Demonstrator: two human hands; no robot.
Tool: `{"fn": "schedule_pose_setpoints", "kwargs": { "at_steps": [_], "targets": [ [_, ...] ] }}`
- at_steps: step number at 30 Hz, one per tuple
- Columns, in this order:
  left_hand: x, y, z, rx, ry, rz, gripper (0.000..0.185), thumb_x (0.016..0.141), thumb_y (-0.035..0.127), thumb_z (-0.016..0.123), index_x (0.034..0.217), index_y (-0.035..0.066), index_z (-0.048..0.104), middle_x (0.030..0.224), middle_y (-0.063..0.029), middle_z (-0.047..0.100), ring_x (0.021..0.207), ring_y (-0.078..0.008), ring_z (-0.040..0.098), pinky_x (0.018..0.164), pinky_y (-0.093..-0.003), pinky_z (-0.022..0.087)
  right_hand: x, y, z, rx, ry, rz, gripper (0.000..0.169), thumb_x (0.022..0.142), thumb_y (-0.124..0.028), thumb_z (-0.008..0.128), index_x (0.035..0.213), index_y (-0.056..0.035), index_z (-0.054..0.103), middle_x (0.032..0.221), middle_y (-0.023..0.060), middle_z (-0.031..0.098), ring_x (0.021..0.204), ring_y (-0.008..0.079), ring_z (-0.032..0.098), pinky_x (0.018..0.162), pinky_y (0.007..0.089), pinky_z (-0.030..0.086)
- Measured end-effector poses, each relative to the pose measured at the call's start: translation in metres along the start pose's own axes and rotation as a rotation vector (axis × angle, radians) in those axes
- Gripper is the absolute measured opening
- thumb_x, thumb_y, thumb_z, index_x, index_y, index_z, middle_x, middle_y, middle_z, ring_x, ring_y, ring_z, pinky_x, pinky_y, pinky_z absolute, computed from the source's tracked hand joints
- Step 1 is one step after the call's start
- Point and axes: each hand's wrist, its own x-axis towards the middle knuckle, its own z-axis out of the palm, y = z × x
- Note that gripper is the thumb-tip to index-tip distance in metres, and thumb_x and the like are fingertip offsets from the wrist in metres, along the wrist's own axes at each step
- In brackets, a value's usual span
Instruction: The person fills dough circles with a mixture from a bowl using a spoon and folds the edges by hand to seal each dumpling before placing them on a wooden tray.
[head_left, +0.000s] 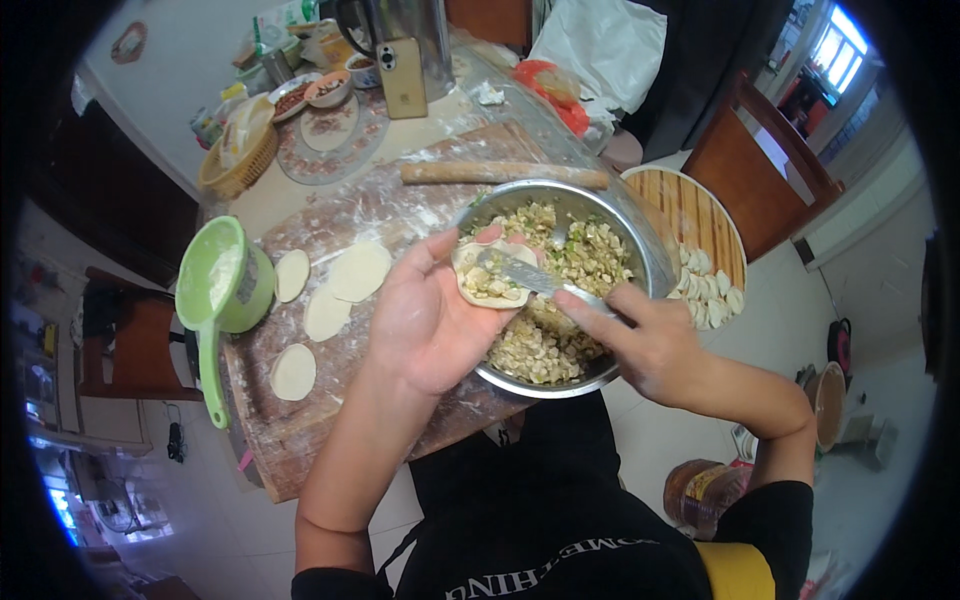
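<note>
On the upturned palm and fingers of my left hand (424, 322) lies a round dough wrapper (491, 300) with chopped filling on it. My right hand (649, 337) grips a flat metal spatula (529, 274), whose blade rests over the filling. Both hands are above a steel bowl (555, 391) of chopped filling (532, 345). Left of the bowl, several flat dough rounds (360, 271) lie on a floured wooden board (330, 375). A wooden rolling pin (502, 173) lies behind the bowl.
A green plastic ladle-like scoop (259, 289) with flour stands at the board's left edge. On the right, a round slatted tray (682, 202) carries several folded dumplings (709, 289). A phone (403, 79) leans on a clear jug behind; a woven basket (240, 169) sits at the back left.
</note>
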Motion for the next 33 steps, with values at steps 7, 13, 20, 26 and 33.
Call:
{"fn": "schedule_pose_setpoints", "kwargs": {
  "at_steps": [7,13,20,26,33],
  "targets": [
    [-0.007,0.013,0.000,0.125,-0.069,0.025,0.046,0.097,0.023,0.031,0.133,-0.006,0.032,0.134,-0.0262,0.039,0.129,-0.0407,0.034,0.110,-0.0509,0.025,-0.007,0.014,-0.017,-0.221,-0.018,0.147,0.053,0.070,-0.005,0.064,0.121,-0.0186,0.059,0.072,0.0044,0.051,0.064,0.0213,0.055,0.053,0.0330,0.045],
    [-0.010,0.006,0.008,0.202,-0.098,-0.077,0.047,0.096,0.022,0.031,0.134,-0.007,0.031,0.135,-0.0271,0.038,0.130,-0.0407,0.033,0.110,-0.0499,0.025,0.010,0.014,0.004,0.042,0.193,0.131,0.031,0.068,-0.009,0.070,0.098,-0.0117,0.065,0.092,0.0068,0.056,0.089,0.0260,0.053,0.076,0.0374,0.043],
    [-0.012,0.003,0.019,0.286,-0.119,-0.171,0.041,0.097,0.020,0.033,0.128,-0.007,0.035,0.128,-0.0256,0.044,0.121,-0.0342,0.044,0.106,-0.0451,0.033,0.036,0.009,0.007,0.098,0.445,-0.078,0.026,0.061,-0.008,0.077,0.084,-0.0145,0.067,0.092,0.0042,0.055,0.092,0.0267,0.054,0.076,0.0389,0.040],
    [-0.002,-0.005,0.011,0.257,-0.123,-0.100,0.037,0.097,0.018,0.036,0.125,-0.007,0.040,0.125,-0.0214,0.048,0.117,-0.0290,0.049,0.104,-0.0415,0.037,0.034,-0.016,0.015,0.297,0.435,-0.055,0.019,0.062,-0.012,0.074,0.078,-0.0115,0.064,0.096,0.0044,0.055,0.095,0.0282,0.054,0.081,0.0406,0.039],
    [-0.021,-0.020,0.023,0.488,-0.193,-0.123,0.040,0.096,0.014,0.041,0.129,-0.009,0.038,0.123,-0.0191,0.049,0.114,-0.0277,0.051,0.102,-0.0416,0.040,0.035,-0.024,0.004,0.490,0.536,0.093,0.016,0.063,-0.008,0.074,0.077,-0.0085,0.065,0.095,0.0080,0.055,0.093,0.0261,0.052,0.080,0.0358,0.041]
  ]
}}
